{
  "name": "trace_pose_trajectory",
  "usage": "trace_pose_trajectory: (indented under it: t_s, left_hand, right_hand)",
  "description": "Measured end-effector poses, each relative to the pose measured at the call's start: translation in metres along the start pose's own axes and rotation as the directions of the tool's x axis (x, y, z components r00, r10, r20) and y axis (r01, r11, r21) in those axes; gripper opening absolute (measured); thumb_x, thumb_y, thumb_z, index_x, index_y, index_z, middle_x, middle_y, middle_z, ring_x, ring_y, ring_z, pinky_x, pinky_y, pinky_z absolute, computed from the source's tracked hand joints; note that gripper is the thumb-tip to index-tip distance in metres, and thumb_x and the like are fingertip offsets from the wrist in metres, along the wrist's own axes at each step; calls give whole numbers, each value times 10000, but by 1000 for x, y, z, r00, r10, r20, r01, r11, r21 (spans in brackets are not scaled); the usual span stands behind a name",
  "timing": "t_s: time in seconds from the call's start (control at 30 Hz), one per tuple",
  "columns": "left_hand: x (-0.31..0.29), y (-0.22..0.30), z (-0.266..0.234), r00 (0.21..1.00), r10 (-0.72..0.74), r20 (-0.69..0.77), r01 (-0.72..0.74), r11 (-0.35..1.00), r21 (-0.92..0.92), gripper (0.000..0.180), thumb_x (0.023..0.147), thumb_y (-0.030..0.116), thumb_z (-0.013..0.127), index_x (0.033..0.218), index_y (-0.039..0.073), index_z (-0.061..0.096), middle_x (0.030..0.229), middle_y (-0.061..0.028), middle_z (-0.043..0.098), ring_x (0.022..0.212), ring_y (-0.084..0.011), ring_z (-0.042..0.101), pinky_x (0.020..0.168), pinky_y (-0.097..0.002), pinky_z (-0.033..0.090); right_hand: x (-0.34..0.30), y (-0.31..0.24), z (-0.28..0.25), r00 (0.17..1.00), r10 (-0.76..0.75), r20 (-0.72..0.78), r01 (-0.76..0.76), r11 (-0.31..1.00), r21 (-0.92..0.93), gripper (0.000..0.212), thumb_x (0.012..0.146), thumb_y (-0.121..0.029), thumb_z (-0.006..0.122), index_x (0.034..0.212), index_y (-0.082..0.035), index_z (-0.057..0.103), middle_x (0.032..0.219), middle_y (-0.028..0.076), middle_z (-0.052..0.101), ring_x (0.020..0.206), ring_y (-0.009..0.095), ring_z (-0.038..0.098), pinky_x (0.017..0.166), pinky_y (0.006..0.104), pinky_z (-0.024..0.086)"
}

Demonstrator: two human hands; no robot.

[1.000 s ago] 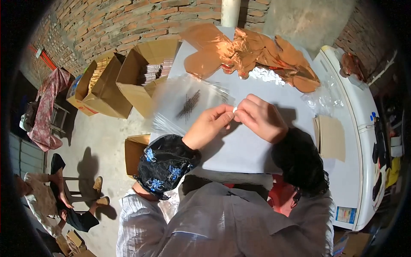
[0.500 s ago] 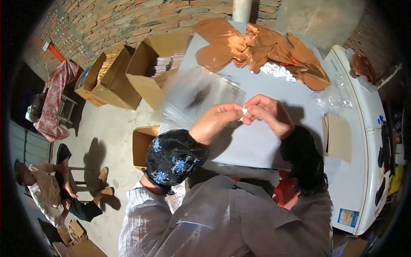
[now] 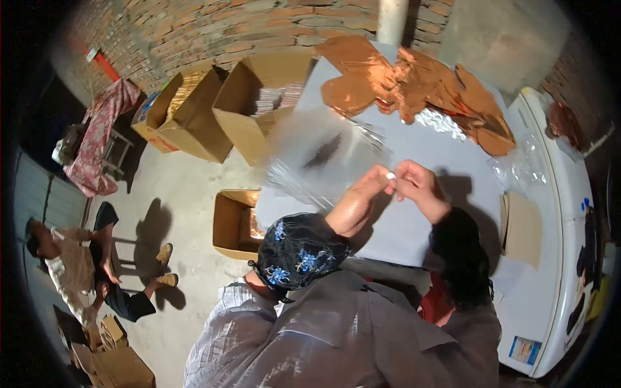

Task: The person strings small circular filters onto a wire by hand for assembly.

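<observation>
My left hand (image 3: pixel 360 199) and my right hand (image 3: pixel 422 189) meet above the white table (image 3: pixel 401 236), fingertips pinched together. Between them sits a small white piece (image 3: pixel 390 176), too small to name. Both hands are closed on it. Just beyond my left hand lies a stack of clear plastic sheets or bags (image 3: pixel 294 165) with a dark patch in its middle. Crumpled copper-coloured foil sheets (image 3: pixel 362 84) spread over the table's far side, with silvery crumpled foil (image 3: pixel 440 123) at their near edge.
Open cardboard boxes (image 3: pixel 197 126) with stacked packs stand left of the table, and another box (image 3: pixel 229 223) sits nearer. Brown card sheets (image 3: pixel 522 229) and clear plastic wrap (image 3: pixel 521 161) lie right, by a white freezer-like cabinet (image 3: pixel 563 258). A seated person (image 3: pixel 74 258) is at far left.
The whole view has shifted, so the table and boxes appear farther right and slightly lower. My hands stay together at the white piece, and my left hand is tilted more steeply.
</observation>
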State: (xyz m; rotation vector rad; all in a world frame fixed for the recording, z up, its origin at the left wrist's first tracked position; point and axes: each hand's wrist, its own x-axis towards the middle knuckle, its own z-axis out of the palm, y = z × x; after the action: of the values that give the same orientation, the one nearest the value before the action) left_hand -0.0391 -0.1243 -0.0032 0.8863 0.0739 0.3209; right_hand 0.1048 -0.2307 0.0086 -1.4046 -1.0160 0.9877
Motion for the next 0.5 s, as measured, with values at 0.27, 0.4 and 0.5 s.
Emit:
trace_pose_trajectory:
  t_s: [0.27, 0.4, 0.5]
  left_hand:
    - [11, -16, -4, 994, 40, -102, -41, 999, -13, 87, 903, 113, 458, 871, 63, 521, 845, 12, 489, 845, -90, 443, 803, -221, 333]
    - [19, -24, -9, 981, 44, -189, -22, 993, 119, 92, 872, 108, 442, 833, 71, 516, 773, 28, 471, 753, -82, 416, 715, -219, 322]
    - [22, -22, -11, 975, -4, -224, 44, 984, 175, 92, 863, 112, 435, 818, 81, 509, 738, 39, 451, 701, -75, 391, 660, -218, 306]
  right_hand:
    - [-1, 14, 20, 969, -180, -168, 156, 977, -148, 92, 831, 34, 525, 831, -30, 458, 796, 19, 583, 770, 65, 572, 660, 211, 435]
    - [-5, 23, 21, 930, -294, -219, 230, 933, -275, 133, 813, 23, 578, 865, -23, 464, 761, 29, 605, 673, 69, 583, 588, 234, 459]
    - [-2, 30, 18, 906, -335, -260, 288, 936, -203, 183, 811, 53, 565, 972, -3, 497, 864, 60, 583, 794, 98, 594, 691, 247, 488]
